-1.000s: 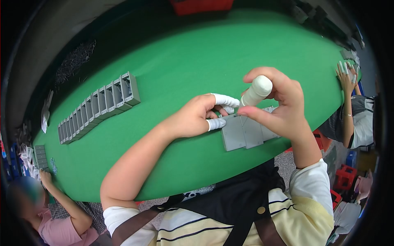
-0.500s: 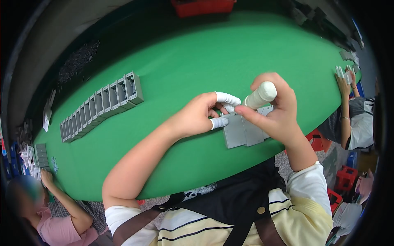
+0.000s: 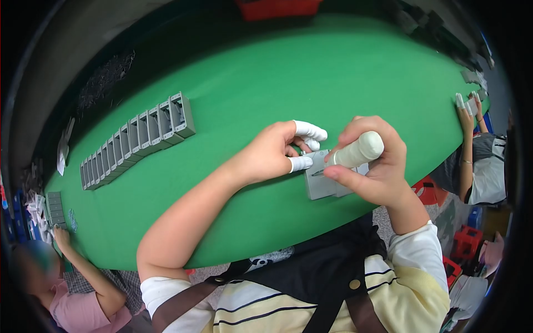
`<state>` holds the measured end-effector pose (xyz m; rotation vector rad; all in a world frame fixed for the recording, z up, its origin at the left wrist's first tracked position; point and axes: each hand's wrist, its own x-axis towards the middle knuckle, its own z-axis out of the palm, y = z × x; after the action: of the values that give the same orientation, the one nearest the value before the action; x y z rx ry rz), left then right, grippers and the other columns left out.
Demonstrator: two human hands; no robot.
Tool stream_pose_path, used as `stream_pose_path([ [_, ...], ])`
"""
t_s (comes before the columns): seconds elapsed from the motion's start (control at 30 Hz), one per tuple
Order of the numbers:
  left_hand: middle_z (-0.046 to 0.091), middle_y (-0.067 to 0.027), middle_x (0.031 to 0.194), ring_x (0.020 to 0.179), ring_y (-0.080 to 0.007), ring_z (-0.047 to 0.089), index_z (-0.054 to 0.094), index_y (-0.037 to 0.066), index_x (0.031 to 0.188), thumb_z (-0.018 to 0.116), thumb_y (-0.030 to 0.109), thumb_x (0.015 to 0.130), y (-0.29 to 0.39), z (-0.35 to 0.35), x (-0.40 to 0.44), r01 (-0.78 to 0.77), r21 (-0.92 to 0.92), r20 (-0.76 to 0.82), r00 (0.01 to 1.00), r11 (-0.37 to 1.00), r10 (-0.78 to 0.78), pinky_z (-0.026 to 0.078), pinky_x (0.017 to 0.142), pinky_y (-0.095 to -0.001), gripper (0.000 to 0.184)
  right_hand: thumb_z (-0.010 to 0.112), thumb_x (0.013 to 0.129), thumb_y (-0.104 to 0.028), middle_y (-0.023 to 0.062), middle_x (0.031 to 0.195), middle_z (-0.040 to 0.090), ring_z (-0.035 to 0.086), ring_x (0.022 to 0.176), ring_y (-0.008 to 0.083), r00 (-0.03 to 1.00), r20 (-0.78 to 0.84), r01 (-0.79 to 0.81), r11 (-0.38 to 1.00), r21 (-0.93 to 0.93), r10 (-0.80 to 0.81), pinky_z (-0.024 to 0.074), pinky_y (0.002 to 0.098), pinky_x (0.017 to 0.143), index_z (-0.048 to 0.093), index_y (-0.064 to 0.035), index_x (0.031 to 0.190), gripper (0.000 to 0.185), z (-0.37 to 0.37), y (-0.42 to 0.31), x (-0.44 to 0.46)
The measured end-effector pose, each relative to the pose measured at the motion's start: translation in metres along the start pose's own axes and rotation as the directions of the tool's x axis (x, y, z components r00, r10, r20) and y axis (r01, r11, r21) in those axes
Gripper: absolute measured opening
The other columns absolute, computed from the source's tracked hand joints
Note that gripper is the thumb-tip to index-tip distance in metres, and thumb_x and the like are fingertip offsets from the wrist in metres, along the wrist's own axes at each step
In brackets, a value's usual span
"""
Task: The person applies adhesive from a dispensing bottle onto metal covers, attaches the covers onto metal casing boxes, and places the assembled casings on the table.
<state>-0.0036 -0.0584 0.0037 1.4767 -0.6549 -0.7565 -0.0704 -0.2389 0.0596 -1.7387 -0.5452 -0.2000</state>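
Note:
My right hand (image 3: pixel 383 164) is wrapped round the thick white handle of a screwdriver (image 3: pixel 360 150). The handle leans up to the right, and a thin dark shaft points down-left over a flat grey case (image 3: pixel 322 187). The case lies on the green table in front of me, beside another grey piece partly hidden under my right hand. My left hand (image 3: pixel 277 150), with white covers on several fingertips, grips the case's left edge, its thumb at the near side and its fingers curled at the far corner. Whether the screwdriver tip touches the case I cannot tell.
A long row of grey open-fronted cases (image 3: pixel 136 141) stands on the green table (image 3: pixel 250 83) to the left. Behind it lies a pile of small dark parts (image 3: pixel 105 75). A red bin (image 3: pixel 277 8) sits at the far edge. Co-workers sit at left and right.
My right hand has shifted slightly right and down, and the screwdriver handle tilts further over, showing its shaft above the case. My left hand stays at the case edge.

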Motion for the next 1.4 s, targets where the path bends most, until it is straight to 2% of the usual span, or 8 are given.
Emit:
stream_pose_path([
  [0.1,0.060,-0.0088,0.099,0.086,-0.0115,0.057,0.055,-0.002,0.114,0.062,-0.001,0.076,0.003,0.000,0.000,0.039,-0.009,0.000,0.999,0.999,-0.039,0.050,0.070,-0.0229,0.039,0.077,0.067,-0.007,0.0060,0.082,0.062,0.061,0.072,0.0171,0.990,0.071,0.127,0.984,-0.127,-0.119,0.0478,0.0274,0.063,0.060,-0.0040,0.093,0.031,-0.003,0.002,0.003],
  [0.4,0.061,-0.0090,0.101,0.087,-0.0122,0.058,0.055,-0.002,0.114,0.062,0.000,0.076,-0.001,-0.001,0.000,-0.007,0.015,-0.011,1.000,1.000,0.007,0.050,0.070,-0.0231,0.039,0.082,0.061,-0.008,0.0095,0.079,0.065,0.060,0.065,0.0187,0.921,0.247,0.337,0.934,-0.122,-0.300,0.0472,0.0273,0.055,0.060,-0.0032,0.089,0.036,-0.006,0.002,0.010],
  [0.7,0.062,-0.0087,0.102,0.087,-0.0132,0.059,0.057,0.001,0.113,0.063,0.001,0.075,0.012,0.001,-0.003,0.025,0.132,-0.015,1.000,0.991,-0.023,0.050,0.070,-0.0240,0.039,0.080,0.059,-0.009,0.0079,0.079,0.066,0.062,0.068,0.0206,0.939,0.293,0.242,0.952,-0.185,-0.182,0.0490,0.0285,0.058,0.064,-0.0029,0.090,0.036,-0.008,-0.010,0.023],
  [0.8,0.062,-0.0081,0.103,0.087,-0.0135,0.059,0.058,0.001,0.112,0.064,0.003,0.076,0.001,0.000,-0.002,-0.017,0.031,-0.014,1.000,0.999,0.017,0.050,0.070,-0.0245,0.037,0.079,0.059,-0.008,0.0073,0.079,0.066,0.062,0.068,0.0212,0.916,0.352,0.266,0.947,-0.178,-0.191,0.0494,0.0294,0.060,0.065,-0.0033,0.092,0.036,-0.007,-0.013,0.024],
  [1.0,0.062,-0.0084,0.102,0.087,-0.0136,0.059,0.058,0.002,0.112,0.063,0.003,0.076,0.006,0.001,-0.003,-0.025,0.132,-0.009,1.000,0.991,0.027,0.050,0.071,-0.0247,0.036,0.078,0.061,-0.005,0.0050,0.078,0.065,0.062,0.068,0.0222,0.936,0.328,0.190,0.970,-0.154,-0.131,0.0490,0.0306,0.060,0.065,-0.0043,0.088,0.031,-0.007,-0.012,0.026],
  [1.1,0.062,-0.0080,0.100,0.086,-0.0134,0.058,0.059,0.002,0.111,0.063,0.002,0.077,-0.004,0.001,-0.002,-0.068,0.023,-0.005,0.998,0.997,0.069,0.050,0.071,-0.0244,0.035,0.071,0.066,-0.003,0.0058,0.085,0.064,0.062,0.077,0.0249,0.905,0.410,0.185,0.973,-0.138,-0.114,0.0508,0.0331,0.066,0.061,-0.0107,0.096,0.033,-0.008,-0.017,0.025],
  [1.3,0.062,-0.0074,0.098,0.084,-0.0121,0.057,0.059,0.001,0.110,0.062,0.001,0.077,-0.005,0.000,-0.002,-0.076,0.055,0.000,0.997,0.996,0.076,0.049,0.070,-0.0237,0.033,0.070,0.066,-0.001,0.0061,0.082,0.062,0.062,0.076,0.0264,0.844,0.525,0.161,0.986,-0.052,-0.110,0.0504,0.0339,0.066,0.061,-0.0093,0.092,0.028,-0.010,-0.016,0.024],
  [1.4,0.062,-0.0072,0.098,0.084,-0.0119,0.057,0.059,0.001,0.110,0.062,0.000,0.077,-0.004,0.000,-0.001,-0.049,0.008,0.011,0.999,0.999,0.049,0.049,0.070,-0.0234,0.033,0.075,0.067,-0.004,0.0064,0.077,0.064,0.062,0.067,0.0213,0.895,0.417,0.227,0.967,-0.116,-0.160,0.0490,0.0304,0.061,0.062,-0.0059,0.084,0.022,-0.006,-0.013,0.024],
])
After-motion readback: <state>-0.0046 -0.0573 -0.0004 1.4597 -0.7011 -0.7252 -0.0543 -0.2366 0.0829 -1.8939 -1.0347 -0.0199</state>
